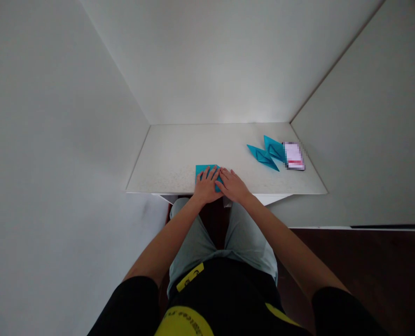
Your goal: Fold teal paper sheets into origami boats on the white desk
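Note:
A blue sheet of folded paper lies flat near the front edge of the white tabletop. Spread over it is my left hand, its fingers stretched out and pressing the paper down. My right hand rests at the paper's right side, fingers extended, with the fingertips touching that edge and meeting my left hand. Both hands cover much of the sheet, so its lower part is mostly hidden.
Two folded blue paper boats, a nearer one and a farther one, sit at the right of the white table. Beside them lies a phone-like object, its surface blurred out. Walls close in the table's left, back and right.

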A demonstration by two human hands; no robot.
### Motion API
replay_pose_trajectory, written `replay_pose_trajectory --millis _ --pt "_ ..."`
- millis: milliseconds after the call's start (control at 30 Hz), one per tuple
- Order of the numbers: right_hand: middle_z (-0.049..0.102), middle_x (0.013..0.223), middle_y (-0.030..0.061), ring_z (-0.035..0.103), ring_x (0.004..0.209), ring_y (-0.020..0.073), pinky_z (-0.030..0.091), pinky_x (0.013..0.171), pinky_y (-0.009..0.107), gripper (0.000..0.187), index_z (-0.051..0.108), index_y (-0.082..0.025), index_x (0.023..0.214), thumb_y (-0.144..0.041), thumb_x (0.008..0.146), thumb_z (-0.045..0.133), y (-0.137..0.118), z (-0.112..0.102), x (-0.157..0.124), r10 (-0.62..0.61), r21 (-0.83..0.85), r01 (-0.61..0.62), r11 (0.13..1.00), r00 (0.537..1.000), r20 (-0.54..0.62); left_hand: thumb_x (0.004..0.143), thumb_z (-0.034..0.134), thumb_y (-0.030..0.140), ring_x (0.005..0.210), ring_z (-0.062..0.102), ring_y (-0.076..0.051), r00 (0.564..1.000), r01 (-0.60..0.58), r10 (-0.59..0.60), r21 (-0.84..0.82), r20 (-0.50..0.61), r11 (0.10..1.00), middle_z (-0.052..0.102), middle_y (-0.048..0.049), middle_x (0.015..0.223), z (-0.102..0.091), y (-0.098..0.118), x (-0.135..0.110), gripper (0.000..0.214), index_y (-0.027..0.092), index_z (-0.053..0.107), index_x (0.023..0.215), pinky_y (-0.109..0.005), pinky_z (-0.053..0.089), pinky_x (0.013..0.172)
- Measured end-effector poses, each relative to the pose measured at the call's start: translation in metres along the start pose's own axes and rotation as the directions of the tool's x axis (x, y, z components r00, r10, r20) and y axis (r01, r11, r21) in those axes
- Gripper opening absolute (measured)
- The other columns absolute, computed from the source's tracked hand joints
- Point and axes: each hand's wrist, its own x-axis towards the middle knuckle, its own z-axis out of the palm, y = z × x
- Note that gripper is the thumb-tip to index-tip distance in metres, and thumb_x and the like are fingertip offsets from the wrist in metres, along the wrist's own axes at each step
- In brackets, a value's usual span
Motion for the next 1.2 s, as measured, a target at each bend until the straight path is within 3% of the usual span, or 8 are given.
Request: replay_pose_trajectory --millis 100,333,433,667,767,900,1100,1200 --pt "0.045 0.172 0.0213 0.039 0.163 0.0355 0.028 0.135 0.063 0.076 0.047 -0.011 0.167 -0.062 0.113 0.032 -0.001 0.003 -0.006 -0.007 -0.018 0.006 1.000 1.000 -0.023 0.092 0.070 0.053 0.165 0.032 -0.040 1.000 -0.011 0.010 0.012 0.010 1.000 0.036 -0.0086 0.179 -0.001 -0.002 0.005 0.085 0.026 0.045 0.169 -0.060 0.029 0.132" --pt "0.041 0.174 0.0201 0.038 0.164 0.0352 0.030 0.134 0.064 0.072 0.043 -0.013 0.169 -0.058 0.113 0.038 0.014 -0.010 -0.079 -0.002 -0.049 -0.001 0.999 0.998 -0.060 0.093 0.064 0.076 0.168 0.024 -0.040 0.999 -0.046 0.046 -0.012 -0.016 0.999 0.039 -0.0138 0.177 -0.001 -0.004 0.006 0.094 0.021 0.046 0.167 -0.061 0.022 0.135" --pt "0.046 0.171 0.0201 0.042 0.162 0.0366 0.029 0.134 0.067 0.069 0.048 -0.014 0.167 -0.056 0.113 0.041 0.017 -0.020 -0.095 0.008 -0.063 -0.012 0.998 0.997 -0.074 0.093 0.063 0.078 0.168 0.025 -0.040 0.999 -0.042 0.042 -0.026 -0.010 0.999 0.038 -0.0126 0.178 -0.002 -0.002 0.006 0.094 0.023 0.046 0.166 -0.061 0.024 0.134" --pt "0.056 0.165 0.0148 0.046 0.159 0.0313 0.035 0.133 0.062 0.057 0.057 -0.018 0.160 -0.045 0.115 0.033 0.015 -0.022 -0.048 -0.043 0.007 0.043 0.999 0.997 -0.059 0.105 0.049 0.040 0.163 0.038 -0.033 0.997 0.008 -0.001 -0.097 0.076 0.995 0.049 -0.0049 0.172 -0.017 -0.013 0.026 0.052 0.030 0.059 0.155 -0.059 0.033 0.130" --pt "0.052 0.169 0.0134 0.045 0.160 0.0307 0.036 0.133 0.063 0.057 0.053 -0.021 0.164 -0.044 0.114 0.036 0.016 -0.013 -0.033 -0.109 0.019 0.110 0.994 0.993 -0.035 0.102 0.056 0.043 0.161 0.038 -0.036 0.993 0.112 -0.109 -0.080 0.041 0.990 0.048 -0.0112 0.172 -0.029 -0.034 0.031 0.057 0.026 0.056 0.157 -0.059 0.032 0.129" --pt "0.045 0.173 0.0146 0.041 0.163 0.0315 0.031 0.134 0.064 0.065 0.044 -0.020 0.169 -0.051 0.113 0.042 0.020 -0.007 -0.035 -0.146 0.000 0.146 0.989 0.988 -0.041 0.093 0.070 0.060 0.157 0.039 -0.042 0.946 0.321 -0.324 -0.066 -0.028 0.945 0.046 -0.0222 0.169 -0.041 -0.067 0.023 0.080 0.017 0.051 0.158 -0.061 0.032 0.127" --pt "0.043 0.174 0.0178 0.040 0.163 0.0353 0.028 0.136 0.064 0.076 0.043 -0.018 0.169 -0.062 0.107 0.053 0.018 -0.011 -0.038 -0.144 -0.019 0.144 0.989 0.990 -0.012 0.087 0.082 0.051 0.146 0.051 -0.037 0.938 0.338 -0.346 -0.190 -0.012 0.922 0.061 -0.0160 0.153 -0.045 -0.081 0.022 0.060 0.022 0.063 0.136 -0.057 0.037 0.123" --pt "0.044 0.174 0.0174 0.040 0.163 0.0356 0.028 0.135 0.064 0.076 0.043 -0.019 0.168 -0.063 0.107 0.053 0.016 -0.013 -0.037 -0.134 -0.018 0.134 0.991 0.991 -0.010 0.089 0.081 0.042 0.133 0.063 -0.031 0.931 0.330 -0.365 -0.368 -0.027 0.869 0.071 -0.0130 0.137 -0.045 -0.077 0.029 0.050 0.022 0.061 0.130 -0.054 0.042 0.120"
